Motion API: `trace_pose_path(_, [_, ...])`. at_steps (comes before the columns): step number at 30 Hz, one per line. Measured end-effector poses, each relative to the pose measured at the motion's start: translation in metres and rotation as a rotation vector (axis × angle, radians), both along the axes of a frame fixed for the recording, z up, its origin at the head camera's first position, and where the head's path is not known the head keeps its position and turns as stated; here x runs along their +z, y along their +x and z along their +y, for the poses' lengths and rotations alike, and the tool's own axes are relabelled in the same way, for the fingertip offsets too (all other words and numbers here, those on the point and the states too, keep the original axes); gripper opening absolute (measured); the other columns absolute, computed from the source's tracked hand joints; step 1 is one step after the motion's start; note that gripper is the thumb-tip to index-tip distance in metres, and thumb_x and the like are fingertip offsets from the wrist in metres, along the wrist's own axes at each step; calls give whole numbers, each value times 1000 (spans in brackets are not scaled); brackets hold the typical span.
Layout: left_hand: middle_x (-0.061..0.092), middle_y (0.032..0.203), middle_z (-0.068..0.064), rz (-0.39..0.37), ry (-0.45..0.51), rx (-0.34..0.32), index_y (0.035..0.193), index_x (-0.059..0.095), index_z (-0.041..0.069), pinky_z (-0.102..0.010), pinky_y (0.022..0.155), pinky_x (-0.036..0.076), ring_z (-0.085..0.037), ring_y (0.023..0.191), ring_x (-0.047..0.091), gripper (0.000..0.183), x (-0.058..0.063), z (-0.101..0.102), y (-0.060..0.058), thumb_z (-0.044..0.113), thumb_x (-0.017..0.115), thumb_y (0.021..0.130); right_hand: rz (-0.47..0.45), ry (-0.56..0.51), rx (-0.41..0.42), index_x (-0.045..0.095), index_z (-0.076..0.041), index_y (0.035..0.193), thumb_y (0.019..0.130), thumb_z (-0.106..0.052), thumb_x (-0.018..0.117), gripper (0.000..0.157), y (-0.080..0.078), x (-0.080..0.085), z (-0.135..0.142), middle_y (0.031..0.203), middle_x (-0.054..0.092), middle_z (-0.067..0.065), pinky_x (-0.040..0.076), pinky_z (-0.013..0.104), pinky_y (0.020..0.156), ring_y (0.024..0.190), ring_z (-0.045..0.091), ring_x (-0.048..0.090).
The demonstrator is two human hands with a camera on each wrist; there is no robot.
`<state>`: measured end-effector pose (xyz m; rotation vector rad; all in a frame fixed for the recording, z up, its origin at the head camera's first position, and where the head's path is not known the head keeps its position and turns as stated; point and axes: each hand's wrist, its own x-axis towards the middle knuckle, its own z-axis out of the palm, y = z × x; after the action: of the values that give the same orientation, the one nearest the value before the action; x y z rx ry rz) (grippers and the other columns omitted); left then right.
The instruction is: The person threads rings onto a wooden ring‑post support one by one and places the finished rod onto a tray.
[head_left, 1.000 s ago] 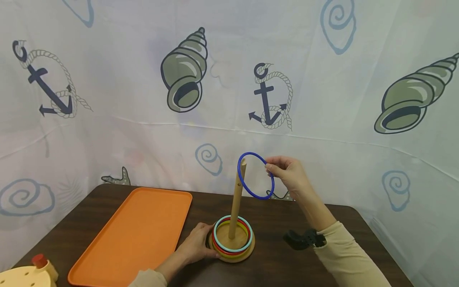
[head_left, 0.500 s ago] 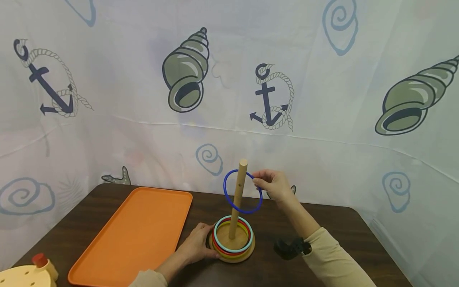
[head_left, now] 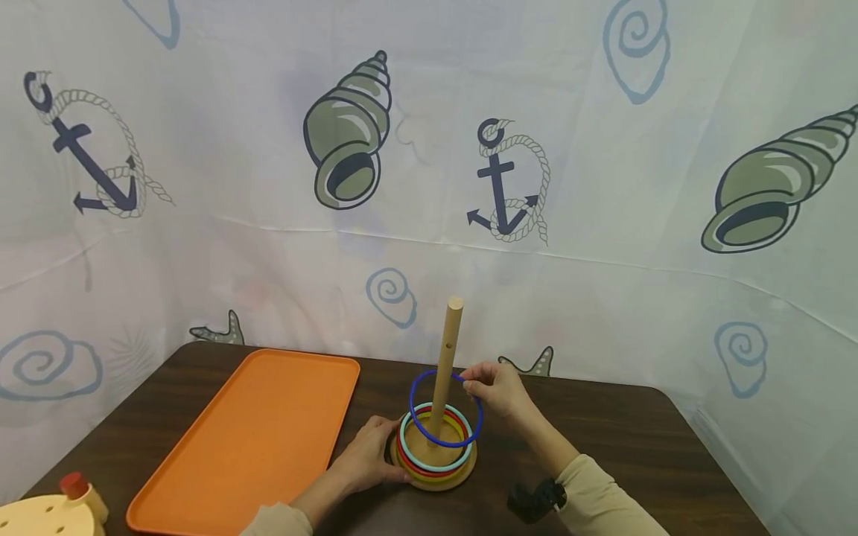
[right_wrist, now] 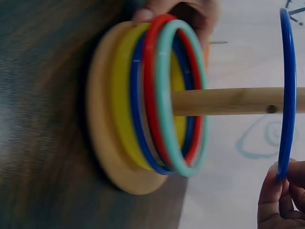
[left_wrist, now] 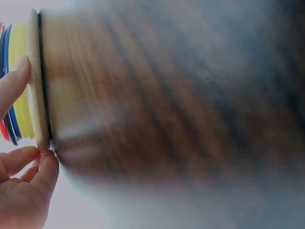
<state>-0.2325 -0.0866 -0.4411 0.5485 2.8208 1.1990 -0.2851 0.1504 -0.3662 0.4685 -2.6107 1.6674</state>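
Observation:
My right hand (head_left: 499, 391) pinches a blue ring (head_left: 450, 445) by its far right side. That ring encircles the wooden peg (head_left: 450, 335), held slightly tilted above the stacked rings. My left hand (head_left: 367, 458) grips the left edge of the round wooden base (head_left: 436, 484); in the left wrist view its thumb and fingers lie at the base's rim (left_wrist: 35, 95). Stacked on the base, the right wrist view shows a light teal ring (right_wrist: 163, 95) on top, a red ring (right_wrist: 149, 86) below it, then a blue ring (right_wrist: 136, 95) and yellow rings (right_wrist: 122, 95) at the bottom.
An orange tray (head_left: 255, 439) lies left of the stand on the dark wooden table (head_left: 603, 432). At the lower left corner sits a cream-coloured piece (head_left: 40, 517) with holes and a red-topped peg (head_left: 75, 487). A printed curtain (head_left: 429, 186) hangs behind the table.
My right hand has brought the blue ring left and down, from beside the peg's top to around its lower part. The left hand has stayed on the base.

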Motion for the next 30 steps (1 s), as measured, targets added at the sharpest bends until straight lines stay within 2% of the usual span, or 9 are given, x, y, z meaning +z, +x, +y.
trace_pose_path(3, [51, 115, -17, 6, 3, -3, 127, 52, -8, -54, 91, 43, -36, 106, 50, 83, 0, 0, 0, 24, 89, 60, 23, 42, 10, 67, 11, 93, 86, 2, 62, 12, 1, -11, -1, 78, 65, 21, 46, 20, 57, 65, 10, 56])
trace_pose_path(9, [50, 115, -17, -5, 8, -6, 129, 51, -8, -54, 92, 42, -36, 107, 49, 85, 0, 0, 1, 24, 89, 60, 21, 82, 4, 68, 7, 91, 85, 1, 63, 10, 4, -24, -5, 75, 66, 14, 46, 23, 56, 67, 17, 57])
trace_pose_path(20, [50, 115, -16, -25, 14, 2, 129, 51, -7, -54, 92, 42, -35, 107, 49, 83, 1, 1, 1, 23, 89, 61, 30, 167, -60, 71, 0, 88, 84, 0, 66, 6, 5, -27, -12, 80, 69, 8, 47, 25, 59, 68, 11, 56])
trace_pose_path(30, [50, 116, -17, -34, 3, 2, 128, 51, -7, -54, 90, 43, -36, 107, 49, 82, 1, 1, 0, 22, 88, 62, 27, 167, -78, 71, 0, 86, 83, 1, 66, 6, 2, -30, -14, 79, 69, 7, 46, 25, 58, 67, 10, 54])
